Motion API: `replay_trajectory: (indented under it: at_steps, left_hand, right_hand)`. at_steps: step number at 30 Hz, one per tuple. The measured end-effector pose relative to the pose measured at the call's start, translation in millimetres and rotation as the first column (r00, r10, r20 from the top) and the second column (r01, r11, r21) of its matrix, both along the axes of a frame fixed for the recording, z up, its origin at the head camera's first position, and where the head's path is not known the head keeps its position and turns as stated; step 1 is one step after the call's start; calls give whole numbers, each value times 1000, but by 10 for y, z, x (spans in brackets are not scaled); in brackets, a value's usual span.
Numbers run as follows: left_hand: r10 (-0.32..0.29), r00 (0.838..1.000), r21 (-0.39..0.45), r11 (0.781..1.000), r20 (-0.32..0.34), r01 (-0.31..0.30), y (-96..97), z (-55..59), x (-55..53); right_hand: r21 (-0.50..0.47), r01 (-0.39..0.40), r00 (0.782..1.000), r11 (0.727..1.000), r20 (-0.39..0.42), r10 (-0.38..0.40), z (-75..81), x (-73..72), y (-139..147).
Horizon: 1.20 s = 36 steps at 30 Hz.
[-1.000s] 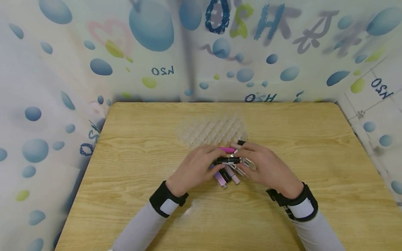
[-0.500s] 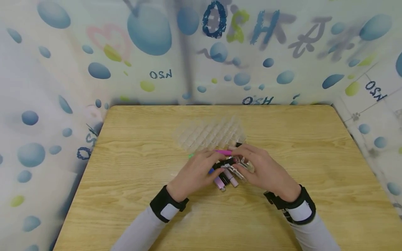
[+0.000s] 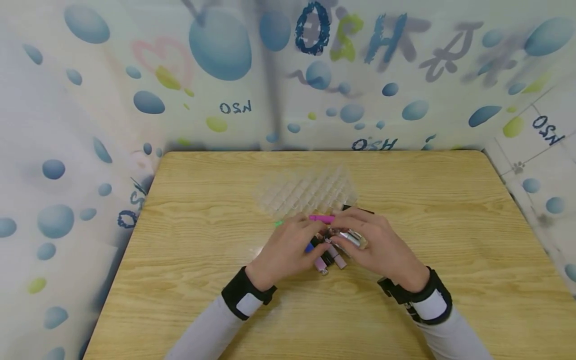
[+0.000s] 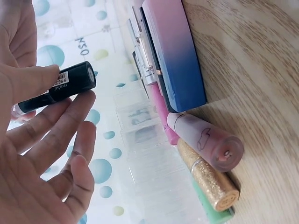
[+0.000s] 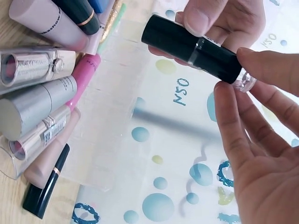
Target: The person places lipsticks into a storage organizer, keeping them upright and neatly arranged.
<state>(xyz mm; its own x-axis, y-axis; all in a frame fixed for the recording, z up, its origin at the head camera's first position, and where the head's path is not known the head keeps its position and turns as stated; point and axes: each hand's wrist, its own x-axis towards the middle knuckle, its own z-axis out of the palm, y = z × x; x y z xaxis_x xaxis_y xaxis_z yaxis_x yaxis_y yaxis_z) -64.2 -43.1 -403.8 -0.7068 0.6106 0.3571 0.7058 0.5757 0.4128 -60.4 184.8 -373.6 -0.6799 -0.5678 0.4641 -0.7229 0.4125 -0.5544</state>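
Observation:
A black lipstick point(image 5: 170, 39) with a silver band and a clear faceted end is held between both hands, raised above the other cosmetics. The left hand point(image 3: 290, 245) pinches its black end between thumb and fingers, the label showing in the left wrist view. At the clear end, the right hand point(image 3: 382, 245) grips with thumb and fingertips, its other fingers spread. Below the hands lie a pink-to-blue case point(image 4: 180, 56), a gold glitter tube point(image 4: 205, 179), a bright pink tube point(image 5: 86, 77) and a silver tube point(image 5: 42, 105). In the head view the fingers hide most of the lipstick.
A clear plastic organizer point(image 3: 306, 192) with rows of compartments stands just behind the cosmetics. A slim black tube point(image 5: 46, 186) lies at the pile's right side. Patterned sheeting point(image 3: 216, 125) rises behind the wooden table point(image 3: 189, 200).
The lipstick has turned and tilted between the fingers, so less of its black side shows in the head view. Both hands stay close together over the pile.

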Motion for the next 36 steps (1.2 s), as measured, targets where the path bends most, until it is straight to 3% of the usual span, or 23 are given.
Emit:
replay_trajectory:
  at_steps: [10, 16, 18, 21, 24, 28, 32, 36]
  left_hand:
    - [-5, 999, 0, 1000, 32, 5, -3, 32, 12]
    - [-1, 999, -17, 1000, 34, 1, -62, 6, -55]
    - [35, 999, -28, 999, 4, -35, -115, 5, -103]
    - [138, 989, -63, 988, -60, -142, -240, 23, -183]
    - [265, 960, -101, 956, -95, -274, -381, 19, -289]
    - [383, 922, -124, 914, -62, -387, -534, -31, -401]
    - [412, 911, -129, 902, -20, -411, -613, -118, -462]
    - [385, 923, -129, 914, -17, -384, -637, -178, -493]
  right_hand:
    - [-23, -19, 998, 1000, -54, 18, -7, -11, -41]
    - [-38, 9, 998, 999, -56, -12, -37, -29, -51]
    - [-41, 29, 997, 999, -63, -32, -45, -35, -41]
    - [-49, 49, 996, 998, -75, -52, -29, -64, -23]
    - [-58, 64, 994, 996, -88, -69, -22, -136, 4]
    - [-73, 75, 991, 995, -107, -83, 8, -243, 43]
    - [-90, 93, 988, 992, -115, -103, 21, -351, 79]
    - [-97, 119, 983, 988, -126, -130, 8, -483, 101]
